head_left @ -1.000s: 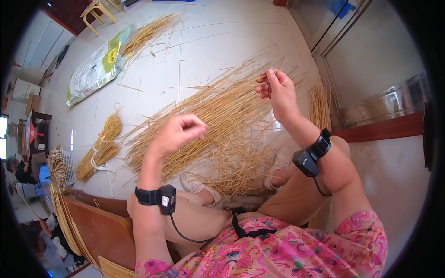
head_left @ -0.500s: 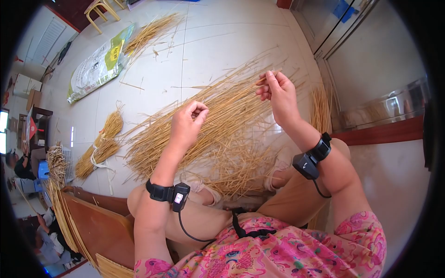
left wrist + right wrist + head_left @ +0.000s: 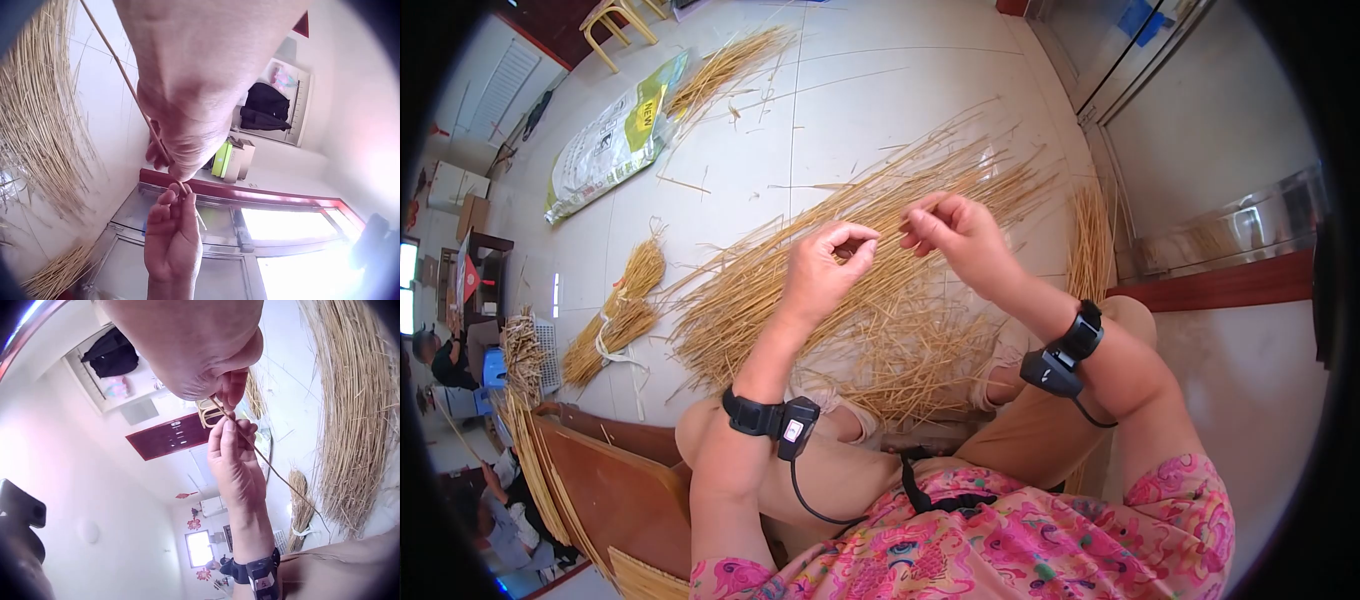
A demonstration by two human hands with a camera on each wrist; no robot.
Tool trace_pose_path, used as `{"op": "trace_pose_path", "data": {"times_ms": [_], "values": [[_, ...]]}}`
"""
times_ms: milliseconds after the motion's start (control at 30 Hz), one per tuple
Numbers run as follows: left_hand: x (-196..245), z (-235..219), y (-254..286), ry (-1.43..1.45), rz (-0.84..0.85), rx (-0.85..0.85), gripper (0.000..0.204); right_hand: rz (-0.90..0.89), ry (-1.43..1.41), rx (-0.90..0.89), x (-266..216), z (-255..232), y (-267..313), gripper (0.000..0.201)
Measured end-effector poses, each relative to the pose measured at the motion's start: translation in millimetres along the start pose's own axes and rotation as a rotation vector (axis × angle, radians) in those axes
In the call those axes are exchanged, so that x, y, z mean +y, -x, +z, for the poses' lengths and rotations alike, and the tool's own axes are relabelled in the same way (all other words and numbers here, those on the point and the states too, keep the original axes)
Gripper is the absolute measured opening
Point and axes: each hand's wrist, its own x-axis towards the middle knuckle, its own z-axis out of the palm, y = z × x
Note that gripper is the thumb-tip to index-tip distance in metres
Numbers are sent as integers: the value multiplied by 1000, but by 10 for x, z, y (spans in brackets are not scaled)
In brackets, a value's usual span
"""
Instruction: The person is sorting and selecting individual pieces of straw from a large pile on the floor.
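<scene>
- One thin straw stalk (image 3: 116, 59) is lying across both hands, raised above the floor (image 3: 860, 100).
- Its long axis is running through the left hand's pinch toward the right hand. The longer length is trailing out past the left hand, on the side away from the right; a short tip is poking just beyond the right fingertips in the left wrist view.
- Left hand (image 3: 812, 275) is pinching the stalk between thumb and fingers, grip closed on it, other fingers curling.
- Right hand (image 3: 965, 240) is holding the stalk near its short end, thumb and fingertips meeting, no visible opening between them. It is sitting nearer that tip; the left hand is nearer the long free length.
- Fingertips of the two hands are facing each other, close together. The head view is barely showing the stalk; the wrist views are showing its line.
- Loose straw pile (image 3: 750, 290) is spreading on the floor below and beyond the hands, apart from the held stalk, most stems slanting.
- Tied straw bundle (image 3: 638, 275) is resting on the left of the pile, white tie (image 3: 609, 353) around it.
- Another straw bunch (image 3: 1090, 235) is lying on the right, beside the metal door (image 3: 1210, 150).
- Printed bag (image 3: 615, 135) is lying farther off, straw showing at its far end.
</scene>
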Motion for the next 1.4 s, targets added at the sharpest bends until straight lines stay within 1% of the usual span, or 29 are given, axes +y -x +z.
{"op": "trace_pose_path", "data": {"times_ms": [100, 267, 467, 567, 700, 767, 867, 967, 1067, 1100, 1200, 1233, 1333, 1400], "values": [[19, 40, -20, -54, 44, 29, 8, -20, 10, -16, 53, 44, -9, 14], [36, 48, -31, -120, 68, 18, 9, -25, 96, -28, 85, 74, -11, 14], [10, 46, -13, -141, 14, -14, 9, 3, 163, -74, 75, 76, 1, 15], [-47, 49, -13, -4, -137, -26, 8, 20, 161, -81, 70, 77, 15, 15], [3, 21, -11, -68, -108, -42, 4, 17, 138, -85, 86, 78, 23, 15], [19, 25, -23, -78, -101, -23, 2, -3, 113, -78, 81, 76, 9, 15], [-145, 7, -56, -129, -124, 109, 3, -29, 46, -40, 48, 78, 25, 16], [-306, -200, -85, -88, -113, 272, 4, -37, -39, -2, 4, 15, 1, 16], [-337, -409, -54, -360, -167, 281, 4, -54, -89, 36, -12, -61, -35, 14], [-301, -463, -35, -495, -224, 320, 7, -50, -84, 52, -26, -80, -43, 14], [-325, -672, -37, -747, -284, 390, 10, -25, -72, 81, -70, -108, -39, 13], [-328, -724, -32, -826, -307, 385, 13, -17, -67, 88, -84, -118, -37, 13], [-363, -790, -33, -758, -340, 239, 13, -19, -83, 85, -90, -130, -22, 14], [-373, -619, -71, -313, -295, 105, 13, -21, -67, 48, -106, -130, -22, 14]]}}
